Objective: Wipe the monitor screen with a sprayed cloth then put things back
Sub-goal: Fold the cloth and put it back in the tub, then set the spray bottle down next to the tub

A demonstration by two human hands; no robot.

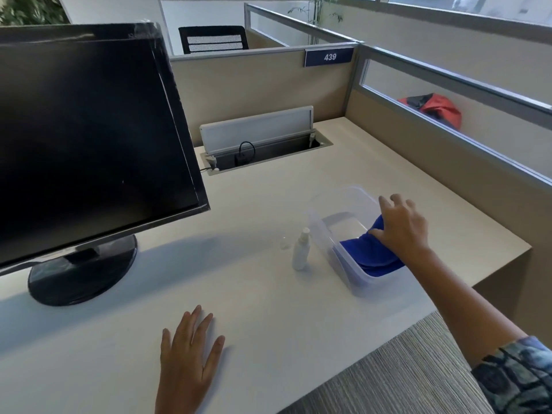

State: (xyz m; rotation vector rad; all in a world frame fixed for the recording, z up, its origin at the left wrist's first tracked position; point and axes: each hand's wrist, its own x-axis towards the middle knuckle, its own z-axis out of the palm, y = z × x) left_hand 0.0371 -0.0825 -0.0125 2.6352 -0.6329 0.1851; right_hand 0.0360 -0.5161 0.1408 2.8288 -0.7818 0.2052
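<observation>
A black monitor (86,138) with a dark screen stands at the left of the desk on a round base. A clear plastic bin (337,216) sits at the right. Inside it lies a blue cloth (369,255), and my right hand (400,227) grips the cloth's upper end over the bin. A small white spray bottle (301,249) stands upright just left of the bin, with its clear cap (283,242) beside it on the desk. My left hand (191,351) rests flat on the desk near the front edge, fingers spread, holding nothing.
An open cable hatch (263,144) with a raised lid and a black plug sits at the back of the desk. Beige partitions enclose the back and right. The desk's right edge drops off past the bin; carpet lies below.
</observation>
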